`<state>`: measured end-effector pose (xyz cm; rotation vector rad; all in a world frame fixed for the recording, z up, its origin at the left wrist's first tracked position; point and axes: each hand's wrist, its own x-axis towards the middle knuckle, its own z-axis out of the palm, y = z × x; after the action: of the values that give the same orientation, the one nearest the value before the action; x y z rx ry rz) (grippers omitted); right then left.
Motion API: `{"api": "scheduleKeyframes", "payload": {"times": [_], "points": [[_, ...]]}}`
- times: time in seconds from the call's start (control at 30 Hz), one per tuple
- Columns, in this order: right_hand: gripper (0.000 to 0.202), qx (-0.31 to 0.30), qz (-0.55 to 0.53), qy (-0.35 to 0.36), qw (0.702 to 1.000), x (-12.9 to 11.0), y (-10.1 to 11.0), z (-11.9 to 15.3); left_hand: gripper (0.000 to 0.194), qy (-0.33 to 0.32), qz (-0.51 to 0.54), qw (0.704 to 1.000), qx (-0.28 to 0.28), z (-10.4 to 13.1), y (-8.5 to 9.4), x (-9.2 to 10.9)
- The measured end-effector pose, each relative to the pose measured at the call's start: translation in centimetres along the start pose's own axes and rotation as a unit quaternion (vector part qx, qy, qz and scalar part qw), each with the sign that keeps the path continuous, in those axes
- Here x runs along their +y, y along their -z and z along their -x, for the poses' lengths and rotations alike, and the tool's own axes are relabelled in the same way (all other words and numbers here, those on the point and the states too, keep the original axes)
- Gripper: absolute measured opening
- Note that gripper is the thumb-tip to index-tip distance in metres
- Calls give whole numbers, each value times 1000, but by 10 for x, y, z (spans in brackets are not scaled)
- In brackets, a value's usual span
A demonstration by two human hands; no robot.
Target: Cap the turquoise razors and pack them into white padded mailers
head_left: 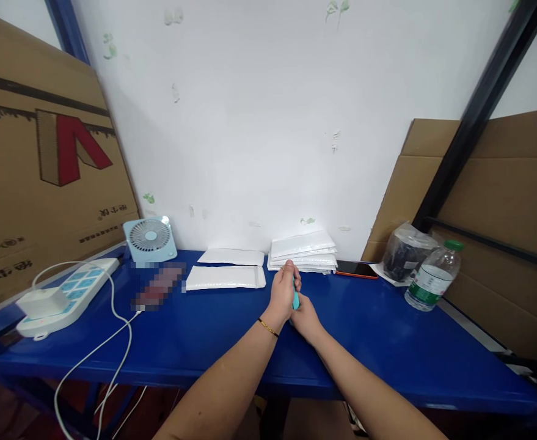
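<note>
Both hands meet above the blue table [360,342], in front of the stack of white padded envelopes [302,247]. My left hand [283,290] is closed, thumb up, and wears a bracelet at the wrist. Between the hands shows a small strip of a teal object [295,298]; most of it is covered by fingers, so its kind cannot be made out. My right hand [306,316] is closed around its lower part, touching the left. Left of the stack lie two more white envelopes [226,277], one behind the other.
At the left stand a light blue fan [150,238], a power strip [73,293] with a charger and trailing white cable, and a blurred-out phone-like item [159,288]. On the right are an orange-edged phone [357,269], a bagged dark container [408,253] and a water bottle [434,278]. Cardboard flanks both sides.
</note>
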<state>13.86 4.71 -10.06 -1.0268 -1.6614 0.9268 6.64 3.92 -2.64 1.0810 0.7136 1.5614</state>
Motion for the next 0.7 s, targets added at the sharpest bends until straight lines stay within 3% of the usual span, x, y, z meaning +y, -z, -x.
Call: {"api": "scheduleKeyframes", "payload": {"times": [0.1,0.17,0.23,0.27,0.33,0.4,0.47,0.53,0.63,0.7], "points": [[12,-17,78,22,997,-9,12,0,54,-55,-133,988,-64,-6,29,11],[16,-28,160,36,986,-15,28,0,57,-98,-312,939,-109,-17,67,26],[20,-43,247,47,967,-18,47,-3,85,-101,-511,845,-122,-34,114,42],[20,-49,286,49,956,-19,57,-4,98,-72,-594,790,-131,-43,138,49],[18,-57,351,49,933,-20,75,-9,115,9,-708,689,-153,-60,180,59],[13,-65,406,50,910,-22,86,-14,122,72,-769,608,-185,-73,207,63],[10,-82,457,56,884,-26,92,-18,122,100,-792,563,-212,-81,219,63],[8,-101,509,52,853,-30,94,-22,116,96,-797,548,-235,-84,218,61],[9,-118,580,45,805,-37,95,-26,89,45,-789,554,-262,-78,201,59],[13,-123,620,58,773,-42,96,-29,68,2,-774,573,-269,-70,187,59]]}}
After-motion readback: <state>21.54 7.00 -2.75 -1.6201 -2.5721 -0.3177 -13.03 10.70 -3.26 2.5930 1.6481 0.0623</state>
